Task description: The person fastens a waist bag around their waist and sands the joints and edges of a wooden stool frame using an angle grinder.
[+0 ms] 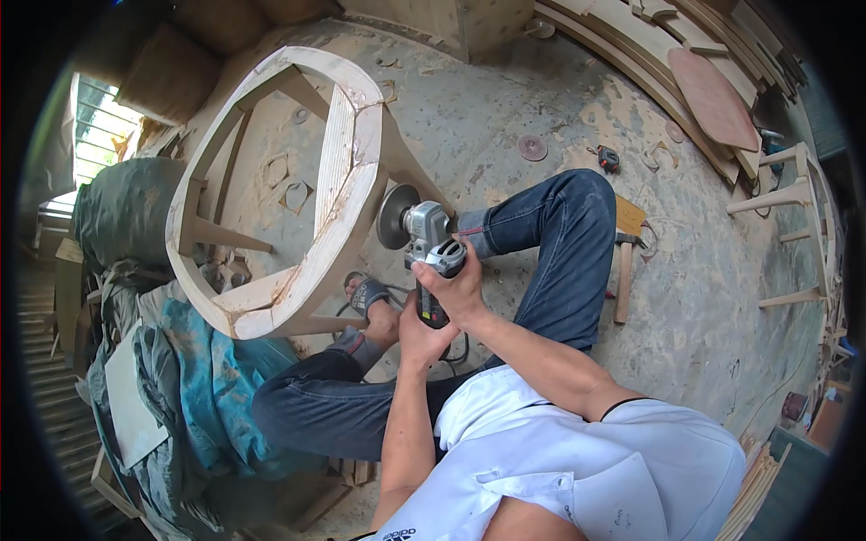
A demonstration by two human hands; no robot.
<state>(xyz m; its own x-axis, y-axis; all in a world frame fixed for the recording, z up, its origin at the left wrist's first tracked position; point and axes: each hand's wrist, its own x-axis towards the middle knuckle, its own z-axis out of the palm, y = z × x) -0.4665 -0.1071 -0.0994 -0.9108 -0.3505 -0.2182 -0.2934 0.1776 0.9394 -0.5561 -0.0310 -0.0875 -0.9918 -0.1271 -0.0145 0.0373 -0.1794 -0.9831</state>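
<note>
My left hand (426, 335) is wrapped round the black rear body of an angle grinder (430, 239). Higher up, near the grinder's metal head, my right hand (458, 287) grips the same tool. The grinder's round disc (397, 216) is at the outer side of a rounded wooden frame (347, 194); whether they touch is hard to tell. This pale frame has tapered legs (233, 236), a crossbar (335, 153) and brownish marks at its joints. It stands tilted on the floor, beside my bare foot (383, 322).
A hammer (623, 281), a tape measure (607, 160) and a loose disc (532, 147) lie on the dusty floor (469, 99). Boards (631, 99) are stacked at upper right, with another legged frame (803, 194) below. Blue and grey cloths (203, 370) lie at left. A cord (465, 352) loops near my legs.
</note>
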